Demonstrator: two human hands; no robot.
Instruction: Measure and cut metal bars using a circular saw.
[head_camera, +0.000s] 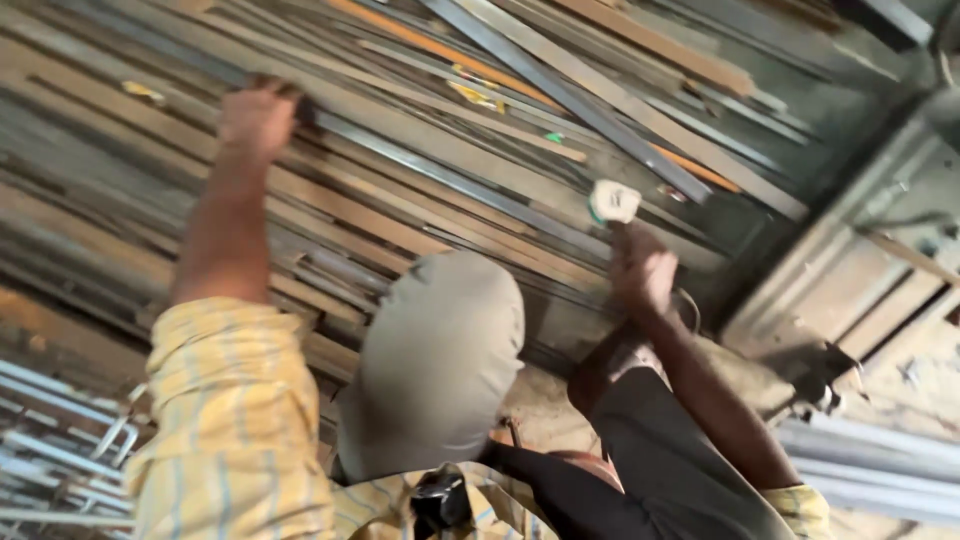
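Left hand (258, 115) curled over a grey metal strip (440, 170) in the stacked lengths; grip looks closed. Right hand (643, 275) closed around a white-headed tool (613, 202).

One head-worn view — tilted steeply down, close over the wearer's knee (440, 360) — facing stacked metal strips (480, 190).

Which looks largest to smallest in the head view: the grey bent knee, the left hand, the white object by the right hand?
1. Grey bent knee, clearly largest, though nearest the camera.
2. Left hand.
3. White object, smallest.
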